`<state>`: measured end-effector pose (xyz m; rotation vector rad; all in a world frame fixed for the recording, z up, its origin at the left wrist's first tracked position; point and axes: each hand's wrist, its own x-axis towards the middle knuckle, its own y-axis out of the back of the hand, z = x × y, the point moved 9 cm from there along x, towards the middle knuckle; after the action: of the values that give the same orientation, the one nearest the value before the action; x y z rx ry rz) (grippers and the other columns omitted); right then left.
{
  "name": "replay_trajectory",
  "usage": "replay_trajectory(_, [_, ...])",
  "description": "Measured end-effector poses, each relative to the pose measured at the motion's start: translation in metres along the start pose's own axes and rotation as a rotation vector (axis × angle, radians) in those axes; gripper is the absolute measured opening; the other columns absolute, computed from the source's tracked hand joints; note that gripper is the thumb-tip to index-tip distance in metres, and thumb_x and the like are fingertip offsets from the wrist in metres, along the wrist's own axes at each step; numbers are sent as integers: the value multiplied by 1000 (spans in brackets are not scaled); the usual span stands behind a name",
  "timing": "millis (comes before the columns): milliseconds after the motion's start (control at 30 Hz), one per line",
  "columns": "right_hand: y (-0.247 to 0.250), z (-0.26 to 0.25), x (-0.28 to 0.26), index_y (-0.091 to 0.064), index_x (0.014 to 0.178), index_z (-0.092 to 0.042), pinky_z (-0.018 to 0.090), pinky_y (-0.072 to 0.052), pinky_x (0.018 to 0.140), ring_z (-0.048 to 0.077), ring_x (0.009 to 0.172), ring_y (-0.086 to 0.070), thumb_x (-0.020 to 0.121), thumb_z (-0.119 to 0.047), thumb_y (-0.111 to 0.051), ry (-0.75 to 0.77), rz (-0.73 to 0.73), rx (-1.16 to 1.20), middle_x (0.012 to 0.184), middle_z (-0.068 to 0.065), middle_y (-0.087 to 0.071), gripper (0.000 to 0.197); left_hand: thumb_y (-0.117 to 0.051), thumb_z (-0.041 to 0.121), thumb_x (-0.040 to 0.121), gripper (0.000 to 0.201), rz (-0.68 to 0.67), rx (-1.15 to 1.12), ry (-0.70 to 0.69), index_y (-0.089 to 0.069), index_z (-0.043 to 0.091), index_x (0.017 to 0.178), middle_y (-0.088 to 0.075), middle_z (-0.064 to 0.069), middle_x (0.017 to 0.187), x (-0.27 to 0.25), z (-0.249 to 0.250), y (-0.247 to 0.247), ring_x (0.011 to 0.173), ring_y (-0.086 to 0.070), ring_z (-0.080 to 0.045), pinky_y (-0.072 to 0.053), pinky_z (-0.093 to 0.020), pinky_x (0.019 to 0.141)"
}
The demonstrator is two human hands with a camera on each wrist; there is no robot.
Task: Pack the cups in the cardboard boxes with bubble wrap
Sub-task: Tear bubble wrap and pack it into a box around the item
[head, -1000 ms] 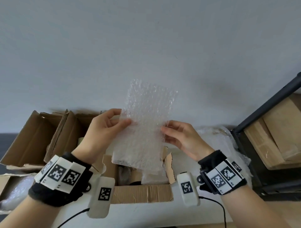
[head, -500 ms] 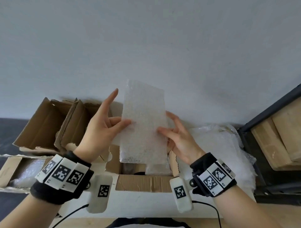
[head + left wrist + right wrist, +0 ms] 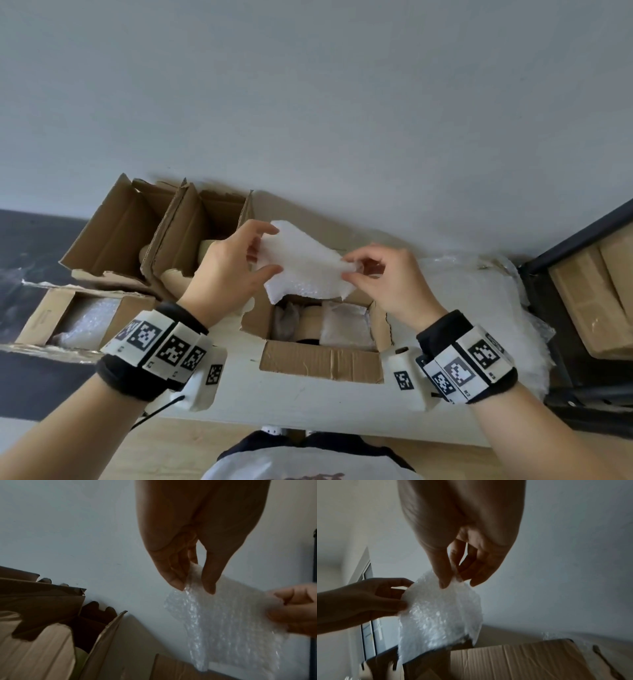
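A sheet of bubble wrap (image 3: 305, 267) hangs between both hands just above an open cardboard box (image 3: 322, 359). My left hand (image 3: 233, 270) pinches its left edge between thumb and fingers, and my right hand (image 3: 380, 274) pinches its right edge. The left wrist view shows the bubble wrap (image 3: 228, 622) held under the left hand (image 3: 197, 586); the right wrist view shows the same sheet (image 3: 440, 615) under the right hand (image 3: 455, 582). Inside the box lie a brownish cup (image 3: 310, 322) and wrapped bundles (image 3: 346, 325); the cup is partly hidden.
Two open cardboard boxes (image 3: 191, 236) stand at the back left against the wall. Another box (image 3: 82, 315) with bubble wrap inside sits at the left. A pile of bubble wrap (image 3: 479, 308) lies on the right of the white table (image 3: 308, 397). A dark shelf (image 3: 589, 308) holds boxes at far right.
The bubble wrap was held upright and flat; now both hands have lowered it and tipped it over toward the open box, pinching its edges. The head view has tilted downward.
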<state>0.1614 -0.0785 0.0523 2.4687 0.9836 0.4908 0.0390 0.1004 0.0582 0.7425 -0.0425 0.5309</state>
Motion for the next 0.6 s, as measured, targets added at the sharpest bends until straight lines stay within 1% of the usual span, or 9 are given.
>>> replay_trajectory(67, [-1,-7,-3,-72,88,-9,30,-56,73,15,73,-62,78,-4,-75,101,28,-109,80,-3,-62,11,-77,13,76,32,-12,62,-60,-62,16,104,-61,4,87,-2,0,-3,81,-62,-13,-54,-27,75])
replay_trajectory(167, [-8,-18,-13,-71,82,-6,37,-53,59,18,70,-59,79,-2,-72,244,91,-289,82,1,-61,6,-72,11,81,16,-23,180,-169,-65,12,95,-61,2,84,-9,0,-8,72,-60,-17,-55,-40,64])
replay_trajectory(233, [-15,-23,-22,-70,79,-8,31,-50,50,16,67,-57,76,0,-73,330,138,-447,79,2,-61,8,-71,10,82,13,-16,194,-175,-67,10,94,-61,1,88,-15,-6,-11,68,-57,-18,-53,-38,59])
replay_trajectory(300, [-27,-23,-31,-68,75,-8,23,-45,47,15,63,-55,73,1,-73,400,134,-587,76,2,-60,11,-73,1,78,14,-31,201,-211,-68,7,90,-62,-7,99,-23,-10,-17,68,-60,-19,-51,-29,55])
replay_trajectory(333, [-36,-21,-36,-66,73,-8,21,-43,46,15,61,-54,72,2,-73,439,112,-653,74,3,-59,12,-73,-3,76,14,-58,228,-239,-69,4,87,-61,-12,103,-28,-11,-23,69,-62,-21,-50,-27,53])
replay_trajectory(367, [-46,-18,-40,-65,71,-8,21,-41,46,16,58,-53,70,4,-73,480,74,-719,72,4,-58,14,-73,-6,74,15,-94,264,-266,-68,1,85,-60,-16,105,-33,-14,-31,71,-62,-24,-51,-30,50])
replay_trajectory(400, [-57,-12,-43,-64,70,-8,22,-42,45,16,57,-52,69,4,-74,511,17,-781,71,4,-58,15,-73,-8,72,15,-138,304,-292,-66,-1,83,-59,-19,103,-36,-18,-38,72,-61,-27,-52,-34,47])
replay_trajectory(467, [-78,2,-49,-64,71,-8,23,-44,47,15,56,-52,67,2,-76,516,-114,-867,70,5,-59,17,-74,-12,66,21,-227,382,-360,-62,-2,79,-59,-18,94,-46,-25,-55,71,-58,-29,-50,-35,42])
replay_trajectory(600, [-105,38,-50,-65,73,-12,22,-47,50,16,62,-56,65,-2,-79,330,-337,-953,74,3,-60,19,-75,-16,56,28,-374,462,-477,-60,2,72,-59,-11,82,-56,-38,-82,63,-54,-23,-46,-32,37])
